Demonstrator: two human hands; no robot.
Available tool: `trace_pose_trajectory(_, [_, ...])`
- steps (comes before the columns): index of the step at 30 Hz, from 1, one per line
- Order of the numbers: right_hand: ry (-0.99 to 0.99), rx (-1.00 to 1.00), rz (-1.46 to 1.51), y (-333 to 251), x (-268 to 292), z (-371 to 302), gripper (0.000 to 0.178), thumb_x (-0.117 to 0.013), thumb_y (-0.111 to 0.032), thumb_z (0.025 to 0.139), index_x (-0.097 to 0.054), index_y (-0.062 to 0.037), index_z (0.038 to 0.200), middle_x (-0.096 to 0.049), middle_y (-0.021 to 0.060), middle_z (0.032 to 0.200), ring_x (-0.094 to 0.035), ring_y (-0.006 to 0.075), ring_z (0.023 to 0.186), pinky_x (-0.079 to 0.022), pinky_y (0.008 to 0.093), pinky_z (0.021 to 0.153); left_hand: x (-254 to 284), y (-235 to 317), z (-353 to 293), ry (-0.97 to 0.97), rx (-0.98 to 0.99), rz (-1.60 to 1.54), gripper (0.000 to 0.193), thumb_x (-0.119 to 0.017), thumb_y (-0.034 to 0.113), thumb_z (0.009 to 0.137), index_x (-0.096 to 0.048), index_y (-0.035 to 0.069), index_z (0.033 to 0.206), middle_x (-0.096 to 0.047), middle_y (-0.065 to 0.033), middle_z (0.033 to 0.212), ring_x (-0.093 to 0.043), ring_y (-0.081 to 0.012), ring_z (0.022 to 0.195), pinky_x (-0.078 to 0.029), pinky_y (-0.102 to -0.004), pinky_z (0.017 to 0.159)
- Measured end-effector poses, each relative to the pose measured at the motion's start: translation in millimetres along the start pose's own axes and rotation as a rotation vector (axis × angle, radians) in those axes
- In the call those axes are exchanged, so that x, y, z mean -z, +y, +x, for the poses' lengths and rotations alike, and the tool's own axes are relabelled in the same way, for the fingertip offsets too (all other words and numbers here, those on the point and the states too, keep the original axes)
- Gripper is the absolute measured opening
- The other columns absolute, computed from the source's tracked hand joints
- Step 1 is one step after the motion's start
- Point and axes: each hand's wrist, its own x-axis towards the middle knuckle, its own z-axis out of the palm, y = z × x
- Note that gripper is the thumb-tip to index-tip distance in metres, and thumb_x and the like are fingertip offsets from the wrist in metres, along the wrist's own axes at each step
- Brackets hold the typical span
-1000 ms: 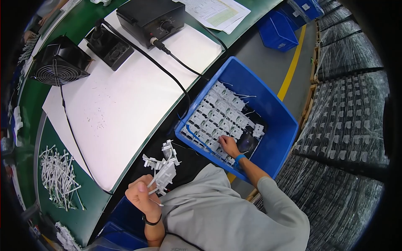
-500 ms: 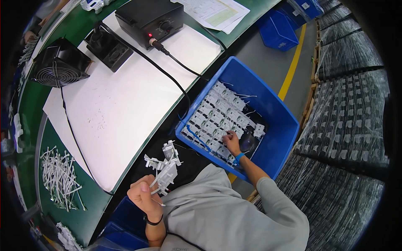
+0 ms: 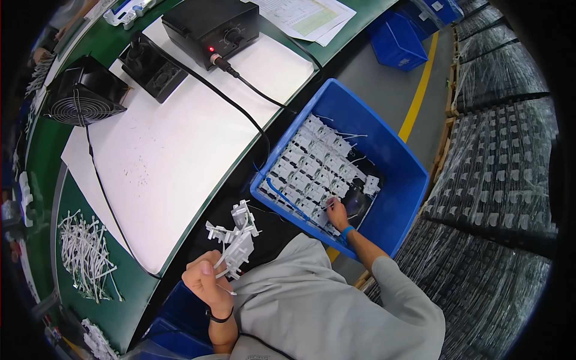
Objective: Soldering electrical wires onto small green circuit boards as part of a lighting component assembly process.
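Observation:
My left hand [image 3: 207, 280] is closed round the white wires of several white plastic housings [image 3: 239, 246], which stick up above the fist over my lap. Inside a blue bin [image 3: 393, 157] to the right, my right hand [image 3: 337, 214] reaches down with its fingers bent together at the near edge of the white parts. What those fingers hold, if anything, is too small to make out. Rows of similar white housings with wires [image 3: 309, 162] fill the bin's bottom. A dark rounded thing [image 3: 356, 203] lies beside my right hand, and a blue cord [image 3: 282, 195] runs along the bin's near side.
On the green bench [image 3: 144, 282] lie a white sheet [image 3: 186, 144], a bundle of white wires [image 3: 87, 255] and papers [image 3: 303, 18]. A black power unit [image 3: 210, 30], a soldering iron stand [image 3: 153, 69] and a fan [image 3: 84, 90] stand there. Wrapped pallet stacks [image 3: 498, 162] rise at right.
My right hand has shifted slightly right and nearer to me within the bin, its fingers drawn closer together. The left hand keeps its hold on the white housings, almost unmoved.

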Motion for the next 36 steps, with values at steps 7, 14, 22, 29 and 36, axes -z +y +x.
trace_pose_trajectory(7, [-0.371,0.127,-0.147,-36,20,-10,0.04,-0.076,-0.036,0.082,-0.063,-0.0064,0.107,-0.069,0.013,0.083,-0.068,0.0318,0.078,-0.053,0.0404,0.071,5,-3,-2,0.005,-0.016,0.031,0.033,-0.057,0.021,0.098,-0.049,0.0,0.075,-0.052,-0.0105,0.069,-0.042,-0.0143,0.063,-0.036,-0.029,0.059])
trace_pose_trajectory(14, [-0.393,0.277,-0.358,-28,9,-7,0.055,-0.074,-0.042,0.08,-0.056,-0.0038,0.115,-0.069,0.0198,0.087,-0.068,0.0389,0.083,-0.054,0.048,0.072,1,-2,1,-0.023,-0.008,0.049,0.035,-0.055,0.021,0.099,-0.046,0.001,0.072,-0.051,-0.0104,0.067,-0.041,-0.014,0.061,-0.033,-0.0291,0.057])
trace_pose_trajectory(22, [-0.432,0.293,-0.427,-34,4,-5,0.05,-0.072,-0.039,0.083,-0.051,-0.0047,0.113,-0.068,0.0233,0.087,-0.067,0.0427,0.081,-0.053,0.05,0.071,-13,0,6,0.084,-0.059,0.062,0.051,-0.058,0.023,0.097,-0.031,0.002,0.058,-0.034,-0.0031,0.052,-0.028,-0.011,0.049,-0.016,-0.0292,0.048])
trace_pose_trajectory(29, [-0.403,0.279,-0.275,-25,49,1,0.046,-0.07,-0.041,0.084,-0.061,-0.0031,0.11,-0.069,0.0234,0.087,-0.068,0.0407,0.086,-0.054,0.0468,0.073,-3,6,-10,-0.029,-0.028,0.089,0.029,-0.055,0.022,0.099,-0.046,0.002,0.079,-0.054,-0.0116,0.075,-0.045,-0.0151,0.061,-0.037,-0.0292,0.057])
trace_pose_trajectory(36, [0.898,-0.575,-0.126,137,85,72,0.045,-0.066,-0.04,0.091,-0.053,-0.0031,0.113,-0.056,0.0248,0.118,-0.053,0.0426,0.114,-0.044,0.0517,0.09,-27,22,-10,-0.129,-0.057,0.064,0.035,-0.055,0.022,0.099,-0.039,0.005,0.073,-0.042,-0.0063,0.064,-0.036,-0.0139,0.055,-0.031,-0.0301,0.052])
